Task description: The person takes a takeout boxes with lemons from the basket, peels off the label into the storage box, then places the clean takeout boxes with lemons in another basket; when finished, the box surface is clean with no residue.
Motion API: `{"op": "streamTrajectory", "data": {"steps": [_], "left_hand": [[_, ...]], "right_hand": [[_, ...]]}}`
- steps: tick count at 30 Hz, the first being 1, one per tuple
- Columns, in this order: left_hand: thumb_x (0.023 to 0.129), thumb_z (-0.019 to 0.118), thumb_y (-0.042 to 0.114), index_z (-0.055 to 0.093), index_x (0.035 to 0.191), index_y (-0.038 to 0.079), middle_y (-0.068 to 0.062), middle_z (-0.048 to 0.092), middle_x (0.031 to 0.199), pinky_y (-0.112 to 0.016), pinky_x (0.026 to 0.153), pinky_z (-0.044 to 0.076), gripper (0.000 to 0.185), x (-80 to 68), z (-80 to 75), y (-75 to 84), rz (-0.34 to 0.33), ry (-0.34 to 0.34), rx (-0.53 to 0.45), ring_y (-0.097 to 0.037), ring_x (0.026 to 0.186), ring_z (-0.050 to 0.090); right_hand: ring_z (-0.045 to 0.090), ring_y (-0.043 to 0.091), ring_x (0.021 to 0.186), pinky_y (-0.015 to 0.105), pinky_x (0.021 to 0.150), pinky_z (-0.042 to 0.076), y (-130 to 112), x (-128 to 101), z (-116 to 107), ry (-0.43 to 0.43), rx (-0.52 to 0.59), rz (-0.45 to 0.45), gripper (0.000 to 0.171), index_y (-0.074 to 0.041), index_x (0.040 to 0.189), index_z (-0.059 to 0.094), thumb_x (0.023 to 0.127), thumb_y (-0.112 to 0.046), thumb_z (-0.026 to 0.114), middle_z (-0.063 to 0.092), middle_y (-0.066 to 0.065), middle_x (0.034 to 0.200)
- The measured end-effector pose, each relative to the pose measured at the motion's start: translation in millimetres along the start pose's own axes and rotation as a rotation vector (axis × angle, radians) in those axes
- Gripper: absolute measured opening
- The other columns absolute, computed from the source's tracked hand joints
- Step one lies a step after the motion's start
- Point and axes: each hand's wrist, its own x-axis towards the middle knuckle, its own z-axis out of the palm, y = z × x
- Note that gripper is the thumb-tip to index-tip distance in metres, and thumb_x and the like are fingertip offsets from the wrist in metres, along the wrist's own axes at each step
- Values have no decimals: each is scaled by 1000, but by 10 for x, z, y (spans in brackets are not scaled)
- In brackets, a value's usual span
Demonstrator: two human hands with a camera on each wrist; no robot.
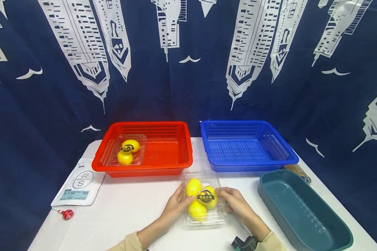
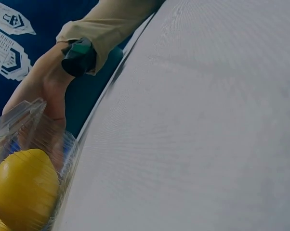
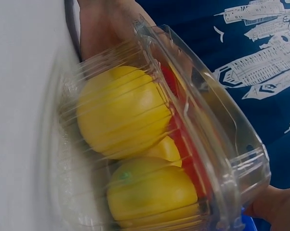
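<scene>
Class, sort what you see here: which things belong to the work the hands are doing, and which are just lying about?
In hand:
left hand and right hand, holding either side of the clear lemon box on the table

Lying about:
red basket with a second lemon box
blue basket
teal tray
white pouch
red lollipop

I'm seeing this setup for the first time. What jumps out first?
A clear clamshell box of yellow lemons sits at the front of the white table, held between the left hand and right hand. Behind it, a red basket holds another lemon box; the blue basket beside it is empty.
</scene>
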Motion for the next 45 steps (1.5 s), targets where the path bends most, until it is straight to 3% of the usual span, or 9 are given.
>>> {"op": "streamTrajectory", "data": {"steps": [7, 11, 14, 17, 20, 24, 28, 37, 45], "left_hand": [[95, 61, 28, 14, 152, -8, -24, 15, 160, -46, 120, 19, 83, -9, 11, 25, 0, 13, 15, -39, 148, 18], [95, 61, 30, 14, 152, -8, -25, 15, 159, -46, 120, 19, 84, -2, 7, 19, 4, -1, 32, -39, 148, 18], [95, 61, 32, 14, 152, -7, -24, 15, 159, -45, 120, 19, 84, 0, 1, 10, 9, -2, 42, -38, 148, 19], [95, 61, 32, 14, 152, -7, -24, 15, 160, -44, 120, 18, 84, 1, -11, 7, 9, 0, 39, -37, 148, 18], [95, 60, 32, 14, 153, -6, -23, 14, 160, -44, 120, 18, 83, -3, -17, 8, 5, -4, 34, -37, 148, 18], [96, 60, 31, 14, 153, -6, -23, 15, 160, -45, 120, 19, 82, -15, -15, 11, 14, -12, 36, -38, 148, 18], [96, 59, 31, 13, 152, -7, -24, 15, 159, -45, 120, 19, 82, -14, -16, 17, 22, -15, 37, -38, 148, 18], [95, 59, 32, 14, 152, -9, -25, 16, 159, -46, 120, 20, 83, -5, -25, 11, 14, -10, 46, -39, 147, 19], [95, 60, 31, 14, 152, -8, -25, 14, 160, -45, 120, 19, 82, 4, -30, 7, 6, -11, 26, -38, 148, 17]], "right_hand": [[63, 27, 106, 48, 84, 57, -56, -27, -40, -41, -37, -27, 57, 11, 126, 56, 93, -35, 58, 66, 20, 118], [64, 26, 103, 43, 81, 58, -108, -28, -82, -47, -95, -59, 57, 12, 127, 54, 94, -34, 58, 64, 23, 121], [67, 30, 102, 40, 80, 60, -203, -10, -124, 3, -164, -142, 58, 13, 130, 52, 94, -31, 60, 62, 27, 125], [68, 32, 102, 37, 83, 60, -335, 19, -157, 129, -260, -290, 54, 9, 130, 55, 91, -27, 66, 64, 26, 122], [70, 32, 99, 35, 81, 60, -451, 23, -167, 173, -329, -443, 47, 3, 125, 62, 87, -21, 72, 68, 22, 117], [69, 34, 98, 35, 82, 60, -540, 15, -132, -51, -431, -625, 46, 2, 121, 65, 83, -19, 76, 69, 20, 116], [68, 32, 99, 39, 86, 58, -565, 17, -80, -245, -544, -696, 50, 2, 123, 63, 81, -19, 78, 69, 17, 118], [67, 24, 98, 41, 87, 56, -528, -62, -44, -197, -731, -732, 51, -4, 122, 67, 79, -26, 80, 72, 7, 114], [68, 25, 105, 44, 93, 55, -573, -119, -19, -187, -808, -755, 40, -2, 116, 70, 79, -16, 79, 74, 7, 111]]}}
